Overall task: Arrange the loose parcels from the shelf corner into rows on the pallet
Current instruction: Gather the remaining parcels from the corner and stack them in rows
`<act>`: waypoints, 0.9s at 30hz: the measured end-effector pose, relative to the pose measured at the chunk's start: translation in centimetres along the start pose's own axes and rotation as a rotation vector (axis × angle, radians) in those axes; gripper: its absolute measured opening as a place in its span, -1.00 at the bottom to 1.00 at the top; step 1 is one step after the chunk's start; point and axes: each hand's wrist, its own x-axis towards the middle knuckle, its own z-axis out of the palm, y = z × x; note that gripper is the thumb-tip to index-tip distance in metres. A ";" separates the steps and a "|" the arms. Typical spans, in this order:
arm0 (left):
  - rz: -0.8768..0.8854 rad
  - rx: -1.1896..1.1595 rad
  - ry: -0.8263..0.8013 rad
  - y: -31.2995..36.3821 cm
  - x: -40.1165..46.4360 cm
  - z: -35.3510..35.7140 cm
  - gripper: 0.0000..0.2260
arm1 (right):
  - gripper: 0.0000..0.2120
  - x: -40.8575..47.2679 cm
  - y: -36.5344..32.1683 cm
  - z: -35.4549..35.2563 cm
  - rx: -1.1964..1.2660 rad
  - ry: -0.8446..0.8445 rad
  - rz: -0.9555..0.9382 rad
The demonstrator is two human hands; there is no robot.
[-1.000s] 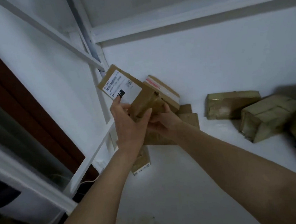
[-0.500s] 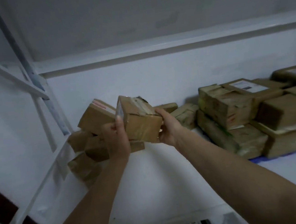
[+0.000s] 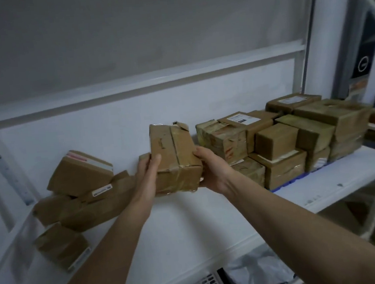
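**Box in both hands, between heap and pallet rows**

Grip first. We hold one taped box (image 3: pixel 174 159) from both sides: left hand (image 3: pixel 147 175) wrapped on its near-left corner, thumb laid up the front face, fingers curled behind out of view; right hand (image 3: pixel 212 169) cupping the right end and lower edge, fingers bent round it. Both hands clamp the box, neither slack. It rides clear of the shelf (image 3: pixel 189 221), tilted, its torn flap up at 12 o'clock.

Pose: both forearms reach in from 6 o'clock, the left from 7, the right from 5, wrists nearly level, converging on the box at frame centre.

Outward. At 9 o'clock the loose heap (image 3: pixel 83 188) leans in the shelf corner, several parcels tumbled on one another, one more lying apart at 8 o'clock. At 3 o'clock the rows (image 3: pixel 280 142) stand two layers high on the blue pallet (image 3: pixel 286 181), only its edge showing.

For the step in hand, we judge this a carry toward 3 o'clock. Do it well:
- level the box before setting down;
- choose a gap; the near-left end of the rows looks likeliest, though we cannot tell how much pallet is free there;
- butt it flush against its neighbour, faces square;
- mind the torn flap and loose tape, which could snag.
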 end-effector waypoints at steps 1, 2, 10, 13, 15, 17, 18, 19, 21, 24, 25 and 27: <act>0.006 -0.036 -0.026 0.3 0.0 0.5 -0.85 | -0.71 -0.4 -0.6 -0.4 -0.005 -0.003 -0.013; 0.003 -0.079 -0.044 0.5 0.0 1.0 -0.88 | -0.75 -0.8 -1.3 -0.9 -0.011 -0.005 -0.021; -0.216 -0.349 -0.048 2.0 0.8 8.3 -0.77 | -0.48 -2.9 -6.2 -7.6 0.001 0.016 0.049; -0.247 -0.351 -0.061 2.7 1.1 11.2 -0.66 | -0.38 -3.1 -8.4 -10.4 -0.008 0.029 0.085; -0.262 -0.337 -0.088 3.2 1.4 12.9 -0.64 | -0.36 -2.8 -9.6 -12.3 0.060 0.037 0.103; -0.289 -0.323 -0.131 3.4 1.8 14.4 -0.66 | -0.33 -2.4 -10.8 -14.3 0.105 0.084 0.112; -0.307 -0.320 -0.157 3.3 2.0 15.0 -0.67 | -0.31 -2.2 -11.3 -15.4 0.089 0.119 0.104; -0.327 -0.321 -0.180 3.2 2.1 15.6 -0.68 | -0.29 -2.1 -11.7 -16.4 0.059 0.158 0.093; -0.376 -0.338 -0.212 2.7 2.2 16.6 -0.69 | -0.25 -1.8 -12.5 -18.6 0.022 0.249 0.084; -0.434 -0.331 -0.215 1.9 2.2 17.7 -0.69 | -0.24 -1.6 -12.9 -21.1 -0.030 0.288 0.130; -0.437 -0.298 -0.189 1.7 2.3 18.1 -0.67 | -0.28 -1.5 -12.8 -21.8 -0.046 0.281 0.161; -0.425 -0.242 -0.071 1.4 2.6 18.9 -0.60 | -0.32 -1.2 -12.3 -22.6 -0.023 0.279 0.210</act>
